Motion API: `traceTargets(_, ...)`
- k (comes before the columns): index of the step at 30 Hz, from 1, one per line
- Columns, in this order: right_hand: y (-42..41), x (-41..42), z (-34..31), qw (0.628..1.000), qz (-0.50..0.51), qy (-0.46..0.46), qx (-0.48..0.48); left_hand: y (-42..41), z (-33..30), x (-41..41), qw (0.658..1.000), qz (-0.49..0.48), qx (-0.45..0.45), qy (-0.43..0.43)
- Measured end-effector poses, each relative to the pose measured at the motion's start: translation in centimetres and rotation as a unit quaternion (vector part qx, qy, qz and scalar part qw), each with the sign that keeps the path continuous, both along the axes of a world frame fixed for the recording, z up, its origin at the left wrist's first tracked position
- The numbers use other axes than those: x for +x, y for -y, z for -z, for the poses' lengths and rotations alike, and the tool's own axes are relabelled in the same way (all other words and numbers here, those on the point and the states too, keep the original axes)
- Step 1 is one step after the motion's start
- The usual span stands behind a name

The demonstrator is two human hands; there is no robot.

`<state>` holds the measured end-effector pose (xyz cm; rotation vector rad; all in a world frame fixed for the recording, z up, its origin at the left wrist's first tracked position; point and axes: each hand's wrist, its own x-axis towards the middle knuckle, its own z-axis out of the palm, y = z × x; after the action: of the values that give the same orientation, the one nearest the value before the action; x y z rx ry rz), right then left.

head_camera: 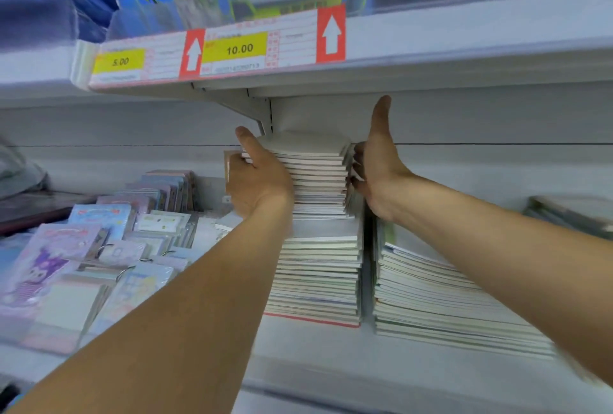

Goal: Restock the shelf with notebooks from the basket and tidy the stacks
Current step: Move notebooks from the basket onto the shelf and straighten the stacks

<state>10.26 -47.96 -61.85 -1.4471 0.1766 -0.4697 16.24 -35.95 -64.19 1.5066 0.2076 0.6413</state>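
A tall stack of white notebooks [318,267] stands on the lower shelf [318,347], its upper part [315,164] set slightly left of the lower part. My left hand [258,178] grips the left side of that upper part, thumb lying on the top corner. My right hand [378,168] presses flat against the right side, thumb pointing straight up. A second, lower stack of notebooks [431,307] lies just to the right, partly under my right forearm. The basket is not in view.
The upper shelf edge [431,45] with price tags [238,48] hangs close above the stack, on a bracket [255,108]. Cartoon ring-bound notepads [99,247] fill the lower shelf's left side. More stationery [570,214] lies at the far right.
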Motion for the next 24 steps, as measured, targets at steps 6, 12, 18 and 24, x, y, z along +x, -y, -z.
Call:
traceTargets(6,2.3,-4.4,1.3,0.969,-0.01,-0.117,-0.215,-6.2,-1.2,-0.8,0.952,0.263,0.119,-0.098)
traceTargets(12,1.2,-6.2,1.2,0.958,-0.01,-0.155,-0.241,-9.1,-0.3,-0.4,0.83,0.337,0.434,-0.099)
traceTargets(18,-0.1,-5.9,-0.8,0.968,-0.067,-0.188,-0.15,-8.4,0.7,0.3,0.832,0.213,0.513,-0.004)
traceTargets(24,0.0,-5.3,-0.9,0.971,-0.052,-0.208,-0.101,-9.0,2.1,0.6,0.859,0.22,0.458,0.057)
